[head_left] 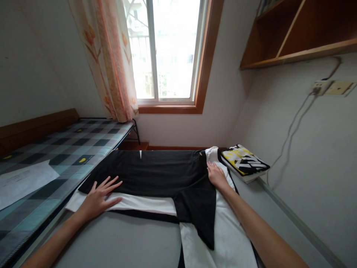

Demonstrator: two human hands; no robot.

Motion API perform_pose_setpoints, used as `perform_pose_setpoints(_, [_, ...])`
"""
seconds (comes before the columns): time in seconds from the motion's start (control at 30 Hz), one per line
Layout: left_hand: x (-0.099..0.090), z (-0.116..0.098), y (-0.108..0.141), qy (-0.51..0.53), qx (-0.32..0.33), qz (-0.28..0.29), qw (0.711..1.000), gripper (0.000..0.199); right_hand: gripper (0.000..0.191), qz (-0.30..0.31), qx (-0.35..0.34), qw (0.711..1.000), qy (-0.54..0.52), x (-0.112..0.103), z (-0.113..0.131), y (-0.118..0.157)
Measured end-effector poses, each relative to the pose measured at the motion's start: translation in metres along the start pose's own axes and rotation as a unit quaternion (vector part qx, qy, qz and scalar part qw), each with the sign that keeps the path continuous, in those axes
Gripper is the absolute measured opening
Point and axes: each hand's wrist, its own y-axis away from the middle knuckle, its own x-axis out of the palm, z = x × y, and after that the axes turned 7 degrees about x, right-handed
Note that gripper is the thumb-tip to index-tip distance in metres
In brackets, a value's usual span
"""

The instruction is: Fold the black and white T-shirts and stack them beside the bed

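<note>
Garment [158, 171] in black and white is lying partly folded across a grey table [139, 242] below a window [175, 56]. A broad black section is covering much of the white cloth, while a white strip and a thin black border are showing along the near side. A pointed black flap is hanging toward the viewer over a white length at the right, and faint creases are running across the dark fabric.

The left hand [99, 197] is resting palm down at the garment's left end, fingers spread wide, grasping nothing visible. The right hand [216, 175] is pressing on white cloth near the far right corner, fingers close together; whether it is pinching any fabric, one cannot tell. A book-like item [245, 160] in black, yellow and white is sitting just beside that corner.

On the wall, a wooden shelf [301, 53] is holding slim items at its upper left, cropped by the frame's top, and shadow is dimming its bays. The right forearm is hiding some white cloth, which is running out of frame below. Glare is washing out the window view, and print on a paper [26, 182] at left is appearing too faint to read.
</note>
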Motion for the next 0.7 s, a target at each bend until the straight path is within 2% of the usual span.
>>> perform_pose_setpoints(0.2, [0.005,0.009,-0.019,0.007,-0.011,-0.013,1.0,0.065,0.05,-0.017,-0.008,0.999,-0.026,0.006,0.011,-0.038])
perform_pose_setpoints(0.33, [0.006,0.009,-0.039,0.006,-0.03,-0.018,0.999,0.065,0.05,-0.014,-0.008,0.999,-0.034,0.007,0.013,-0.052])
perform_pose_setpoints(0.47, [0.005,0.008,-0.047,-0.006,-0.022,-0.028,0.999,0.063,0.05,-0.031,-0.004,0.999,-0.031,0.009,0.013,-0.051])
perform_pose_setpoints(0.7, [0.002,0.008,-0.037,-0.011,0.002,-0.011,1.0,0.064,0.049,-0.047,0.011,0.999,-0.019,0.008,0.007,-0.034])
